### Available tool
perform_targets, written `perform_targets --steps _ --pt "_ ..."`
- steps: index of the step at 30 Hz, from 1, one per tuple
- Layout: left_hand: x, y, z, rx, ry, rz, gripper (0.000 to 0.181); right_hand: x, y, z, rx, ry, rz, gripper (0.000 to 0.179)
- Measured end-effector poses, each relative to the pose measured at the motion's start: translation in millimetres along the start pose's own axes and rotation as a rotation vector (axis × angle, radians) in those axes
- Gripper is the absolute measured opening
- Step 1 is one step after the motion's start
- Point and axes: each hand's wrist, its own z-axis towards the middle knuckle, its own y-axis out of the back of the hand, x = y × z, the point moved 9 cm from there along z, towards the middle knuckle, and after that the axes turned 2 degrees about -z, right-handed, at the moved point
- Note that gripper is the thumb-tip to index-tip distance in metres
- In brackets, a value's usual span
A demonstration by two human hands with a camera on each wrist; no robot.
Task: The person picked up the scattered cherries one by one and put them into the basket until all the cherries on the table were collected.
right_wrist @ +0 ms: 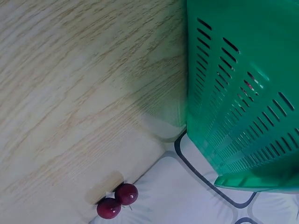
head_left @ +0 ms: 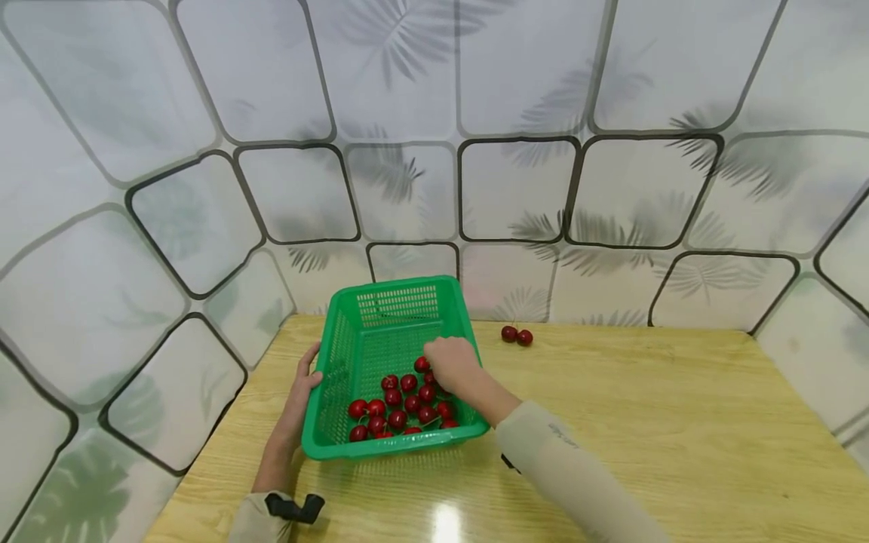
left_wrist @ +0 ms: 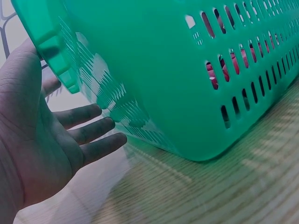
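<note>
A green plastic basket (head_left: 395, 448) stands on the table with several dark red cherries (head_left: 397, 419) gathered in its near and right part. My left hand (head_left: 296, 400) is at the basket's left side. In the left wrist view, its fingers (left_wrist: 96, 130) are spread and nearly straight close to the slotted wall, and the thumb is mostly hidden by the rim. My right hand (head_left: 456, 367) reaches over the right rim into the basket, its fingers bent down among the cherries. A cherry shows beside its fingertips, which are hidden, as is anything between them. The right wrist view does not show this hand.
Two cherries (head_left: 517, 335) lie side by side on the table to the basket's right, near the back edge. The wooden table (head_left: 645, 422) meets a patterned curtain (head_left: 516, 271) at the back. A black strap (head_left: 295, 507) is on the left wrist.
</note>
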Motion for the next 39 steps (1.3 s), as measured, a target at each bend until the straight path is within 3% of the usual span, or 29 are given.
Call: perform_targets --steps 7,27,39 --pt "-3.3 -1.1 -0.1 0.003 -0.004 0.001 0.059 5 -6 3.0 0.049 0.004 -0.015 0.019" --pt "-7.0 -2.6 -1.3 0.001 -0.002 -0.008 0.06 9 -20 3.9 0.148 -0.003 0.126 0.021" --pt "-3.1 -2.7 -2.2 0.006 -0.01 -0.011 0.059 7 -14 2.0 0.079 -0.005 0.219 0.034"
